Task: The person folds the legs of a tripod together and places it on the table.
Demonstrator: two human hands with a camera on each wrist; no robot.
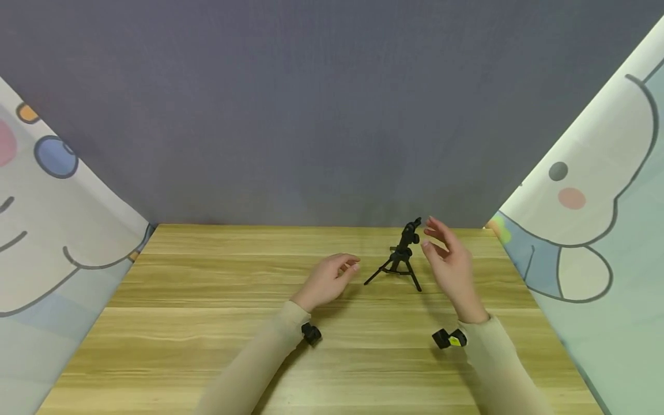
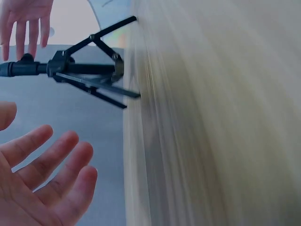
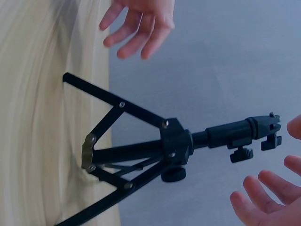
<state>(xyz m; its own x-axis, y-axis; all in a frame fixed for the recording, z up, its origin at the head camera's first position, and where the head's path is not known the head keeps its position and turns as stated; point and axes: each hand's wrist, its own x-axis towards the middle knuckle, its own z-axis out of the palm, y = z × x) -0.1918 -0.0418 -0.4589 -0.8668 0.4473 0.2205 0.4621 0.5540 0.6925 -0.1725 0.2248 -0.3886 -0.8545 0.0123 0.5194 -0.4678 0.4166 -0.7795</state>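
A small black tripod (image 1: 402,251) stands upright on the wooden table with its legs spread. In the right wrist view the tripod (image 3: 176,141) shows its folding braces, a central column and knobs near its top. Left of it, my left hand (image 1: 329,279) hovers over the table, fingers loosely bent and holding nothing. My right hand (image 1: 450,262) is raised just right of the tripod's upper part, apart from it, with nothing in its grasp. The left wrist view shows the tripod (image 2: 89,70) between both hands, the near left hand (image 2: 47,183) with fingers spread.
The wood-grained table (image 1: 207,323) reaches back to a grey upright panel (image 1: 321,115). Cartoon-printed sheets (image 1: 52,219) hang along the left and the right sides. A small black device (image 1: 311,333) sits on the left wrist, and another (image 1: 449,338) on the right.
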